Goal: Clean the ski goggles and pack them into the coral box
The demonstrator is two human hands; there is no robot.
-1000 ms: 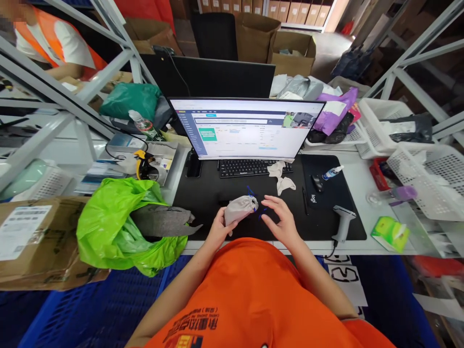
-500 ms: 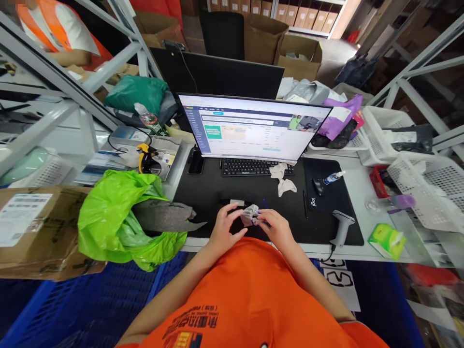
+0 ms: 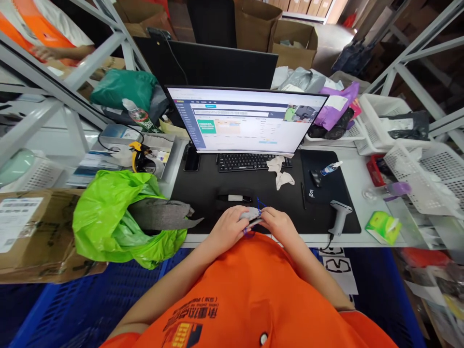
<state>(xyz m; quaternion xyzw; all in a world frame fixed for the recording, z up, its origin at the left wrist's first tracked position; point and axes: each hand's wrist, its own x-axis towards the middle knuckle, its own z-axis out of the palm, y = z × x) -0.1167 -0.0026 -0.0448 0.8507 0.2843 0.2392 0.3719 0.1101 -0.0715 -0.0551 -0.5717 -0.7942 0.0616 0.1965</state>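
Note:
At the front edge of the black desk mat (image 3: 203, 186), a small greyish pouch (image 3: 250, 213) with a blue drawstring (image 3: 259, 204) is held between both hands. My left hand (image 3: 229, 226) has its fingers closed around the pouch's left side. The fingers of my right hand (image 3: 278, 224) pinch its right end beside the cord. What the pouch contains is hidden. Just beyond the hands lies a black marker (image 3: 235, 198) with a white label. A bright green plastic bag (image 3: 105, 217) with grey fabric (image 3: 159, 215) poking out rests to the left of my left hand.
Ahead stand a lit monitor (image 3: 246, 123) and a keyboard (image 3: 241, 163) with crumpled pale scraps (image 3: 283, 180). On the right are a mouse (image 3: 315, 178), a barcode scanner (image 3: 340, 216) and a tissue pack (image 3: 383, 227). A cardboard box (image 3: 54, 237) sits far left; a co-worker in an orange vest is behind.
My left hand, whose fingers were spread beside the pouch, has closed on it. The pouch is turned and its blue cord shows more. The view has shifted slightly.

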